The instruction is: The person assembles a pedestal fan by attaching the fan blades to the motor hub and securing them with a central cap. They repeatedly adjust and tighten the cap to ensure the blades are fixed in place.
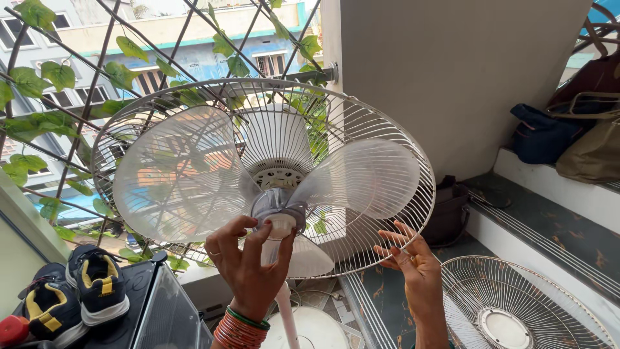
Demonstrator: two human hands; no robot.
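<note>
A pedestal fan stands in front of me with its front cover off. Its translucent three-blade rotor (pixel 187 174) sits inside the white wire rear guard (pixel 413 155). My left hand (pixel 248 258) grips the round cap at the blade hub (pixel 279 210), fingers wrapped around it. My right hand (pixel 413 265) is open with fingers spread, touching the lower right rim of the rear guard. The removed front wire guard (pixel 516 310) lies flat on the floor at the lower right. The white fan pole (pixel 287 320) shows below my left hand.
A balcony grille with green leaves (pixel 58 77) is behind the fan. Dark sports shoes with yellow trim (pixel 84 287) sit on a black stand at the lower left. Bags (pixel 575 129) rest on a ledge at the right, and a dark bag (pixel 449 210) stands by the wall.
</note>
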